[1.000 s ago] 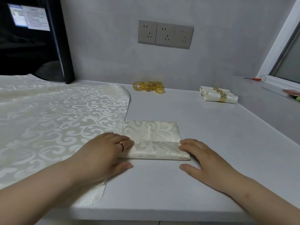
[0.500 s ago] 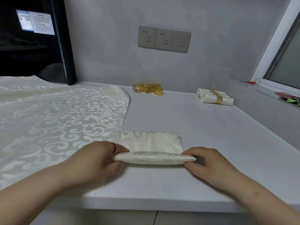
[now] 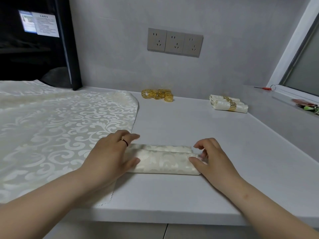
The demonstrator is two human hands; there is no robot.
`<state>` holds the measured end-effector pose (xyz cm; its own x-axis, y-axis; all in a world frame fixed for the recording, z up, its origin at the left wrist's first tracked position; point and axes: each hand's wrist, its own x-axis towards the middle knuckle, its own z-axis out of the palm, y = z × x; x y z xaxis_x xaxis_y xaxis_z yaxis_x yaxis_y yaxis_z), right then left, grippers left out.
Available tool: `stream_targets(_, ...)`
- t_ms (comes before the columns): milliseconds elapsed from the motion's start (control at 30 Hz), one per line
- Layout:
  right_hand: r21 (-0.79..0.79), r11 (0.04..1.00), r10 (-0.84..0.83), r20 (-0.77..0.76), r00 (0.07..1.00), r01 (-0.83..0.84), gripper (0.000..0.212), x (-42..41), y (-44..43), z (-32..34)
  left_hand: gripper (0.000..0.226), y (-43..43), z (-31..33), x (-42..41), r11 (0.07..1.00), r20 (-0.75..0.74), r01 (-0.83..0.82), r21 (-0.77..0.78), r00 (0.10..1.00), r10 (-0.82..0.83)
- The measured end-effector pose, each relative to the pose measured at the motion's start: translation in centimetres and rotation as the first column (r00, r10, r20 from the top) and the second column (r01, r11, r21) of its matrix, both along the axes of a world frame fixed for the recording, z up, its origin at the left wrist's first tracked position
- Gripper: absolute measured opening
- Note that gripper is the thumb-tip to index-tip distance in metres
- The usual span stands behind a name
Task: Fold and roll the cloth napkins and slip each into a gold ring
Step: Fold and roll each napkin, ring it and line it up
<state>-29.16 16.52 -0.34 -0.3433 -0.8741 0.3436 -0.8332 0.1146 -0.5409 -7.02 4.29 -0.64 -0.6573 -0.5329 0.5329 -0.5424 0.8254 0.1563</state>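
The left hand is gripping the napkin's left end, and the right hand is pinching its right end.

A single head-worn camera looks forward and down, close over the white counter, toward the back wall.

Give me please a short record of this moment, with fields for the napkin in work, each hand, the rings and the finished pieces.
napkin in work: half-rolled napkin lying across the counter, with a flat strip not yet rolled on its far side
left hand: left hand grips the napkin's left end
right hand: right hand pinches the right end
gold rings: loose gold rings piled near the wall
finished pieces: ringed rolls at far right, exact count unclear
waiting cloth: patterned cloth spread at left
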Motion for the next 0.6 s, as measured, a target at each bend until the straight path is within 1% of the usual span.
stream_targets(33,0.002,0.999,0.045,-0.078,0.996,-0.045,0.014,-0.1,0.2,0.1,0.05,-0.2,-0.2,0.1,0.991,0.011,0.096,-0.09,0.995,-0.095)
stream_targets(67,0.031,0.995,0.095,-0.136,0.986,-0.091,0.009,-0.2,0.5,0.2,0.043,-0.3,-0.3,0.3,0.974,0.054,0.178,-0.14,0.984,-0.172)
stream_targets(100,0.075,0.988,0.144,-0.168,0.975,-0.133,0.014,-0.3,0.7,0.2,0.041,-0.3,-0.5,0.4,0.957,0.11,0.238,-0.168,0.969,-0.222)
stream_targets(133,0.113,0.977,0.197,-0.182,0.963,-0.179,0.026,-0.5,1.0,0.2,0.044,-0.2,-0.7,0.5,0.945,0.156,0.273,-0.18,0.957,-0.246)
stream_targets(167,0.143,0.966,0.241,-0.185,0.953,-0.216,0.035,-0.7,1.2,0.1,0.048,-0.1,-0.8,0.5,0.945,0.179,0.28,-0.172,0.952,-0.249)
stream_targets(200,0.175,0.956,0.267,-0.194,0.944,-0.235,0.041,-0.8,1.4,0.1,0.051,0.0,-1.0,0.5,0.951,0.19,0.272,-0.145,0.951,-0.243)
stream_targets(267,0.196,0.95,0.281,-0.203,0.938,-0.242,0.045,-0.8,1.5,0.0,0.051,-0.3,-1.2,0.4,0.961,0.182,0.252,-0.116,0.956,-0.228)
stream_targets(367,0.164,0.962,0.251,-0.235,0.939,-0.217,0.038,-0.6,0.9,0.1,0.05,-0.7,-0.8,-0.1,0.975,0.213,0.197,-0.099,0.962,-0.172)
stream_targets(400,0.157,0.965,0.245,-0.252,0.936,-0.21,0.035,-0.4,0.7,0.2,0.049,-0.8,-0.8,-0.1,0.975,0.218,0.191,-0.112,0.962,-0.164)
stream_targets(433,0.154,0.965,0.244,-0.256,0.935,-0.21,0.032,-0.3,0.6,0.2,0.05,-0.6,-0.5,0.0,0.977,0.224,0.192,-0.088,0.96,-0.169)
stream_targets(467,0.159,0.965,0.244,-0.244,0.938,-0.21,0.028,-0.3,0.7,0.3,0.053,-0.4,-0.1,0.1,0.981,0.217,0.195,-0.025,0.958,-0.185)
stream_targets(500,0.167,0.962,0.247,-0.207,0.947,-0.215,0.024,-0.3,0.8,0.4,0.059,-0.2,0.3,0.2,0.98,0.18,0.191,0.05,0.964,-0.197)
stream_targets(533,0.183,0.958,0.247,-0.14,0.959,-0.22,0.019,-0.4,1.0,0.6,0.064,-0.2,0.6,0.4,0.976,0.145,0.162,0.146,0.972,-0.183)
stream_targets(567,0.196,0.954,0.241,-0.049,0.969,-0.227,0.012,-0.3,1.2,1.0,0.065,-0.1,0.9,0.7,0.945,0.123,0.131,0.3,0.977,-0.175)
stream_targets(600,0.199,0.951,0.232,0.051,0.971,-0.237,0.008,-0.2,1.3,1.3,0.06,-0.1,1.1,1.0,0.894,0.086,0.122,0.431,0.981,-0.175)
